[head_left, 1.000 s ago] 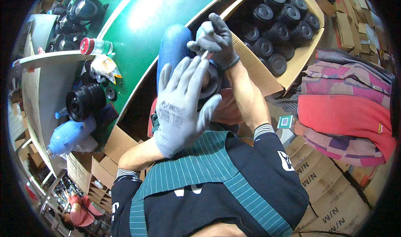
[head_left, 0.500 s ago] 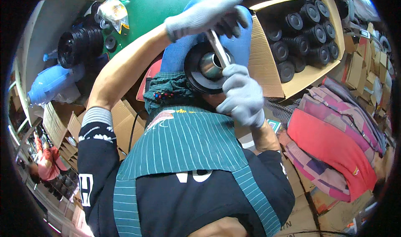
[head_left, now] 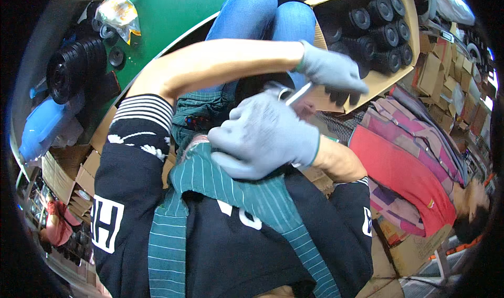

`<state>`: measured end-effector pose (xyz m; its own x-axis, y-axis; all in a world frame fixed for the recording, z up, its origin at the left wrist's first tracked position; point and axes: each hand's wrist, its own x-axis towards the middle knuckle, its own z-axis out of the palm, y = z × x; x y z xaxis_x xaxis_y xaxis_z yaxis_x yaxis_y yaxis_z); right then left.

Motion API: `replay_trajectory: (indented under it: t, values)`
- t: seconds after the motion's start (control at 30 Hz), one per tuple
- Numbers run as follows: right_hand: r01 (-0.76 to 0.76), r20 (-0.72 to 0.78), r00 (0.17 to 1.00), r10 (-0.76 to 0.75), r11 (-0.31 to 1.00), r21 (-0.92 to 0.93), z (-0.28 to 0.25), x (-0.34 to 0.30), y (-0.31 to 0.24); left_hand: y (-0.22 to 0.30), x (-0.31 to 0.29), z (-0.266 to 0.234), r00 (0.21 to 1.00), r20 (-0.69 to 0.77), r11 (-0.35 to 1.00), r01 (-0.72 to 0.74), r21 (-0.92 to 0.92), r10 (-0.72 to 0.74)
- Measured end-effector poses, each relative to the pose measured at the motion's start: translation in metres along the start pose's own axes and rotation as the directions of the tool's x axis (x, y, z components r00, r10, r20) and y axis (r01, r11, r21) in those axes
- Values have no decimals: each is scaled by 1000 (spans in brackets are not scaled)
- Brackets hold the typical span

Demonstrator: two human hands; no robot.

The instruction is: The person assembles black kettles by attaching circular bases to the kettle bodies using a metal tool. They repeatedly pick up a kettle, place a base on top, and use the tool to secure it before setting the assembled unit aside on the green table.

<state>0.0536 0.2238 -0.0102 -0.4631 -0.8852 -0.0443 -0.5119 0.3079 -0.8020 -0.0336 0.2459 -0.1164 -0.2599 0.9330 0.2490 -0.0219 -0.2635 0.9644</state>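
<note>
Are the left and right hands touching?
Apart: the head view shows a gap between the left hand and the right hand, a metal bar visible between.

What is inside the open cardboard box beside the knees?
The cardboard box holds many black round parts, packed close together. What lies beneath them, or behind the left hand, is covered.

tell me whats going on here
A gloved person is handling a metal bar. The left hand crosses over to its upper end; the right hand is by the lower end, the exact grip hidden. A black part shows just beyond the right hand. An open box of black pieces stands at right.
</note>
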Motion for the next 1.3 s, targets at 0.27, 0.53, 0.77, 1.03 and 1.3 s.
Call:
replay_trajectory:
  t: [0.27, 0.53, 0.77, 1.03, 1.3]
  values:
    - [765, -692, 545, 473, 56, 642, -20, -12, 82, 113, -112, -89, 660, -740, 870, 283, 403, 128]
    - [744, -441, 530, 724, -149, 651, -27, 24, 144, 160, -102, 33, 702, -622, -161, 609, 777, -348]
    - [795, -619, 493, 612, -28, 606, -23, 3, 140, 128, -98, 28, 680, -661, -176, 642, 746, -318]
    - [767, -582, 568, 582, -117, 631, 16, -46, 190, 126, -107, 39, 645, -704, -216, 673, 707, -296]
    - [799, -616, 546, 568, -132, 586, 38, -28, 201, 129, -112, 45, 688, -668, -241, 623, 744, -283]
